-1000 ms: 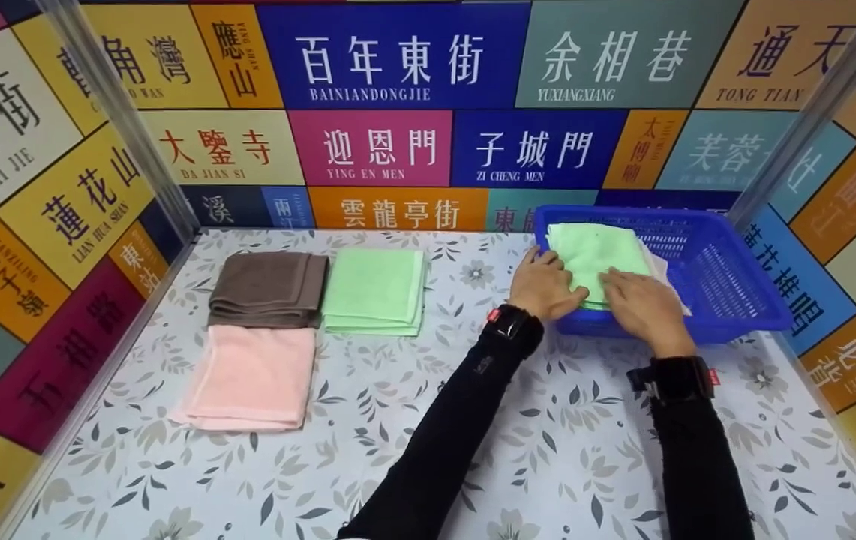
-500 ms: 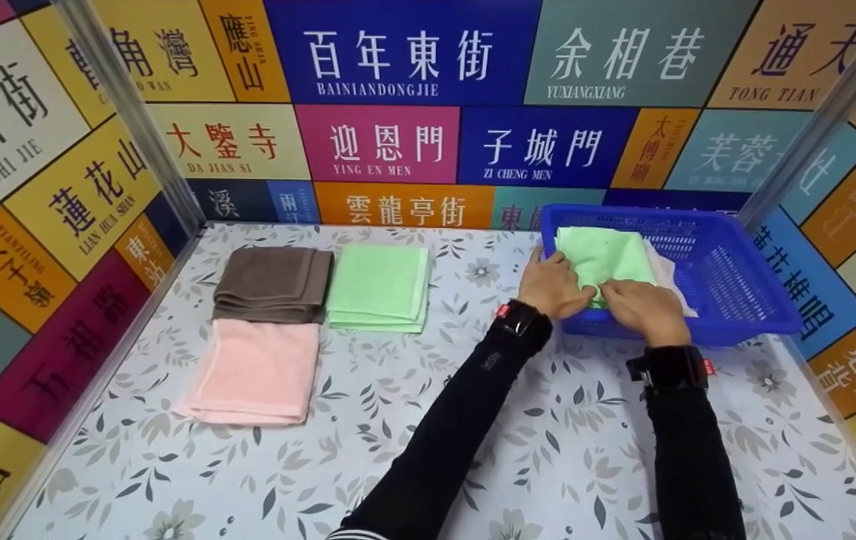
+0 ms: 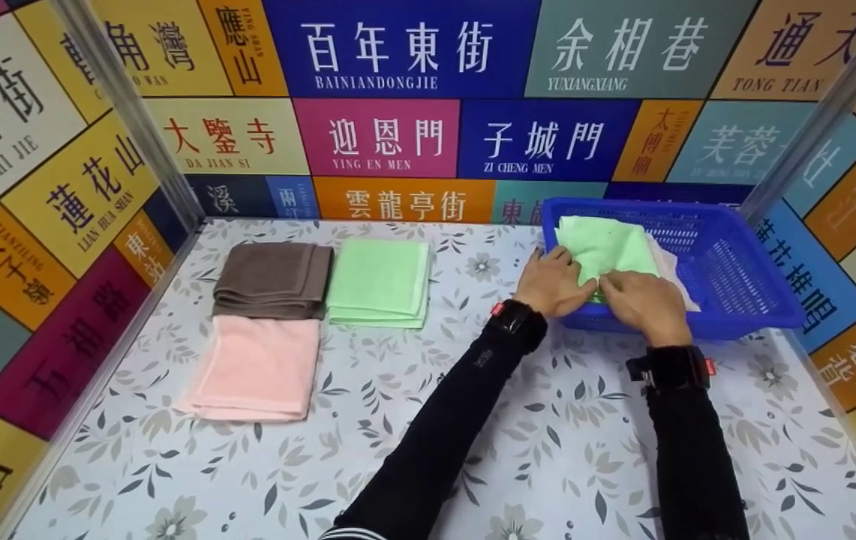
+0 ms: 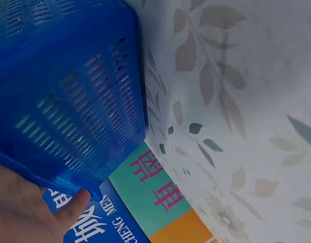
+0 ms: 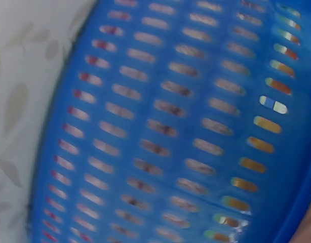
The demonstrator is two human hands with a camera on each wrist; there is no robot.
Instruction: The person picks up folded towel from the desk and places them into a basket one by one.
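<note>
A folded green towel [image 3: 608, 240] lies in the left part of the blue basket [image 3: 743, 319], on top of a pale pink-white cloth [image 3: 674, 274]. My left hand [image 3: 550, 283] reaches over the basket's near left corner and grips the towel's near left part. My right hand [image 3: 644, 304] pinches the towel's near edge, its curled fingers close to the left thumb. In the left wrist view, part of the left hand [image 4: 24, 207] shows at the rim, one fingertip outside the basket wall; the other fingers are hidden. The right wrist view shows mostly the slotted basket wall [image 5: 160, 121].
A folded brown towel [image 3: 270, 277], another folded green towel [image 3: 379, 281] and a pink towel [image 3: 259, 367] lie together on the left of the leaf-patterned table [image 3: 397, 450]. Colourful lettered panels [image 3: 390, 139] wall in the back and sides, just behind the basket.
My right fingers have gone from lying flat on the green towel to curling at its near edge. The towel looks slightly raised and creased. Left hand stays at the corner.
</note>
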